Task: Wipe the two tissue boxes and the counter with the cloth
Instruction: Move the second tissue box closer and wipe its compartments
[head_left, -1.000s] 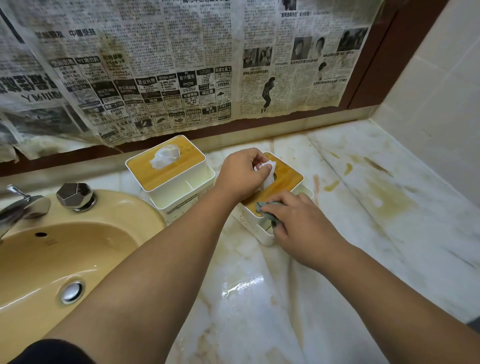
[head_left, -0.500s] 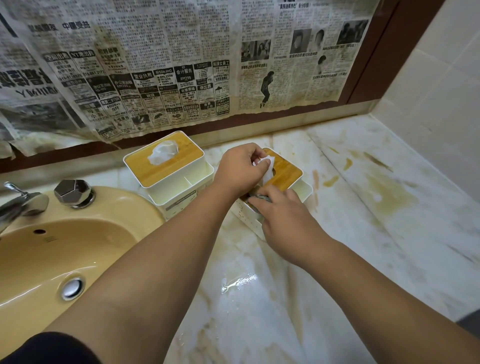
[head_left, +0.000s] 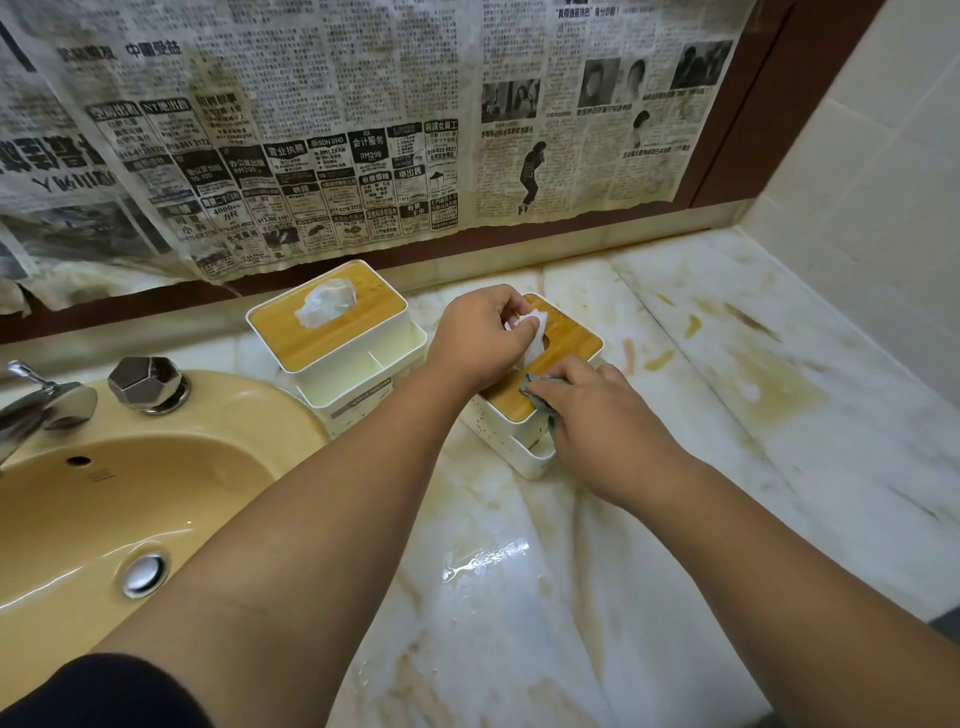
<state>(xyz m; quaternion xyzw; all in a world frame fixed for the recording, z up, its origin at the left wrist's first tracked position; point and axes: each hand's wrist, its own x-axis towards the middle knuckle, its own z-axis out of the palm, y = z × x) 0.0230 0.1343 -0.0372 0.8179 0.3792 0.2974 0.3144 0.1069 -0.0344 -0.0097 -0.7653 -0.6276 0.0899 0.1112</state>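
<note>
We are wiping the right tissue box (head_left: 493, 422) on the counter (head_left: 753, 467): left hand (head_left: 480, 338) pinches its tissue (head_left: 536, 340) aside, right hand (head_left: 597, 423) clutches the cloth (head_left: 536, 387) on the wooden lid (head_left: 570, 336); next, probably, its sides.

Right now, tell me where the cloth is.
In the head view, right of centre, the cloth sits under the right hand on the near end of the right tissue box, just in front of the left hand.

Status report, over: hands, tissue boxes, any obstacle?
Left hand pinches tissue of right tissue box. Right hand grips cloth on its lid. No obstacle seen.
</note>
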